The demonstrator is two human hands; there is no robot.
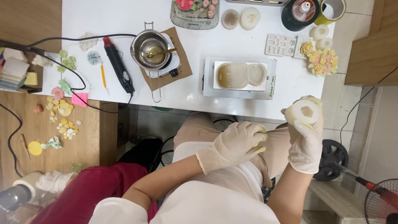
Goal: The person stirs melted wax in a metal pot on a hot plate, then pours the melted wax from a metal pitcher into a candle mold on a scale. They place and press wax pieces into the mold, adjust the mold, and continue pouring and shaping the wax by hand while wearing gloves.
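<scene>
Head view, looking down at a seated person in cream gloves. The right hand is raised beside the white table, fingers wrapped around a round white mould whose top face shows a six-sided hollow; the mould sits just off the table's near edge, above the lap. The left hand rests over the thigh, fingers loosely curled and holding nothing, its fingertips pointing toward the right wrist (the two hands are near but apart). On the table directly ahead stands a white scale carrying a pale tray with a brownish patch. To its left a steel pot with a spoon in it sits on a small burner over a brown board. Farther left lies a black and red heat gun, its cord trailing across the tabletop. Yellow wax flowers cluster at the table's right end, and small flower pieces lie scattered on the wooden surface at far left
</scene>
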